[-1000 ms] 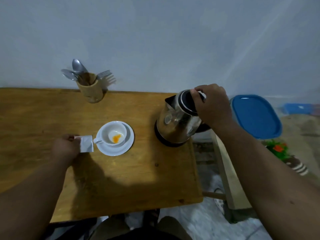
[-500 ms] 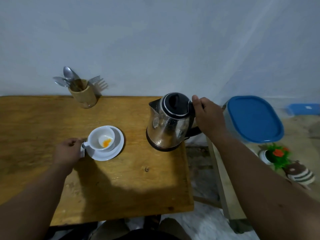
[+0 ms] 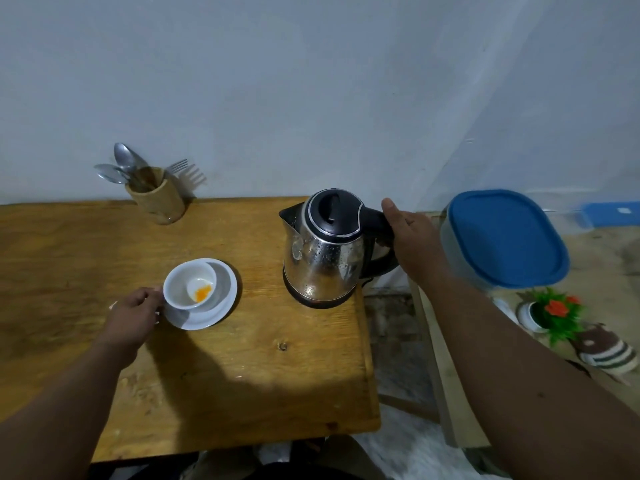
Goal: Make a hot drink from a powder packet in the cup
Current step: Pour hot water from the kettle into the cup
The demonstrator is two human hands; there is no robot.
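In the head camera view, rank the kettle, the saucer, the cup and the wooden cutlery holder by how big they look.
1. kettle, clearly largest
2. saucer
3. cup and wooden cutlery holder look alike; the holder stands farther from the camera, so I won't rank them.

gap cup to kettle: bare tabletop, passable
front strip: unobstructed
back left: blocked by cutlery holder
right edge: kettle, bin beyond

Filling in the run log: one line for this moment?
left hand holds cup | powder in cup | right hand grips kettle | water not poured
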